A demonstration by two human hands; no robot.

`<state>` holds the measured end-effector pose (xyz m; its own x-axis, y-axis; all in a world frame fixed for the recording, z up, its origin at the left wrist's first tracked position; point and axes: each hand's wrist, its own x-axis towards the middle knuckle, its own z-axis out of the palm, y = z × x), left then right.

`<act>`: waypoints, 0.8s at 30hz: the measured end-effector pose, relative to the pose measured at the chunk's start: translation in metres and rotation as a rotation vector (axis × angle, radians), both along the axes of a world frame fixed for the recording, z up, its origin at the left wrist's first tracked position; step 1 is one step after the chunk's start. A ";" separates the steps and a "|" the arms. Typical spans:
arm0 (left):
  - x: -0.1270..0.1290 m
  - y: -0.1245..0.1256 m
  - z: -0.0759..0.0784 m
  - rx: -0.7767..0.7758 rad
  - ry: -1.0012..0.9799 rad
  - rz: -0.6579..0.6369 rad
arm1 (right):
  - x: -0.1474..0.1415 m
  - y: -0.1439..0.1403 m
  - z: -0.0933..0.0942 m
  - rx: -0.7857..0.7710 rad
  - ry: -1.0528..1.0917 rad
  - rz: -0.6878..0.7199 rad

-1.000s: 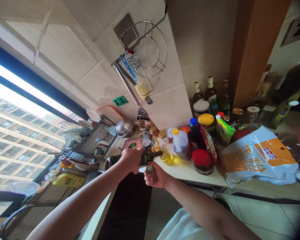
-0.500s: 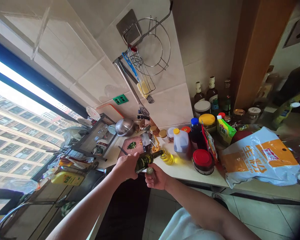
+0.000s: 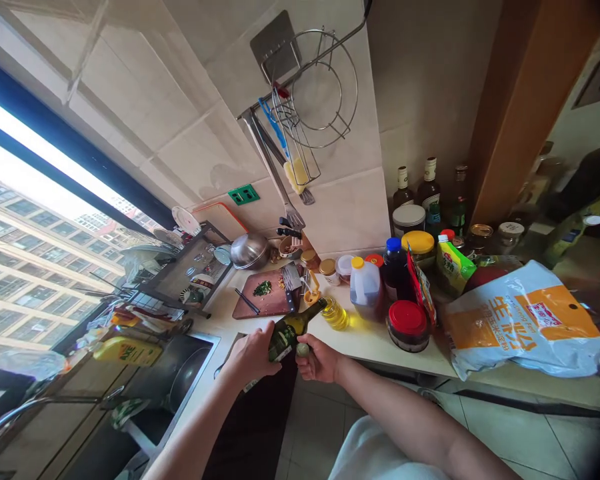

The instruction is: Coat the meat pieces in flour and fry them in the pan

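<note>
My left hand (image 3: 250, 353) is wrapped round a green glass bottle (image 3: 289, 333), which lies tilted with its neck toward the upper right. The bottle's mouth is at the near-left rim of a glass container of yellow oil (image 3: 336, 316); whether liquid is flowing cannot be made out. Just under the bottle, my right hand (image 3: 323, 360) is closed with a small round bottle cap (image 3: 303, 349) in its fingers. Left of the oil stands a small dish (image 3: 311, 296) with an orange utensil in it.
On the cutting board (image 3: 275, 303) lie chopped greens (image 3: 263, 288), black chopsticks (image 3: 247, 301) and a cleaver (image 3: 291, 275). A plastic jug (image 3: 365, 290), a red-lidded jar (image 3: 407, 323) and a white-orange bag (image 3: 525, 320) line the right counter. The sink (image 3: 205, 357) is at left.
The bottle now shows more of its body and label, still tilted at the oil container. My view has shifted slightly, revealing more of the cutting board and sink.
</note>
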<state>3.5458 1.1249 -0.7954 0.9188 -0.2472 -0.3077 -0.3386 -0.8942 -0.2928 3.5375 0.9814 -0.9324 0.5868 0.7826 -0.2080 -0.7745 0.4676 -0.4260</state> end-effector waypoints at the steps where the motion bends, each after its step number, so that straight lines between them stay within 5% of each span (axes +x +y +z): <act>1: -0.001 0.002 -0.004 -0.010 0.003 0.008 | 0.000 0.000 -0.002 -0.014 0.002 0.007; 24: -0.005 0.025 -0.053 -0.229 0.064 0.085 | -0.004 -0.005 -0.019 -0.144 0.014 0.041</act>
<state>3.5410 1.1498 -0.8480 0.9197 -0.2399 -0.3109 -0.2709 -0.9607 -0.0600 3.5337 0.9768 -0.9516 0.5517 0.7669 -0.3279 -0.7977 0.3704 -0.4759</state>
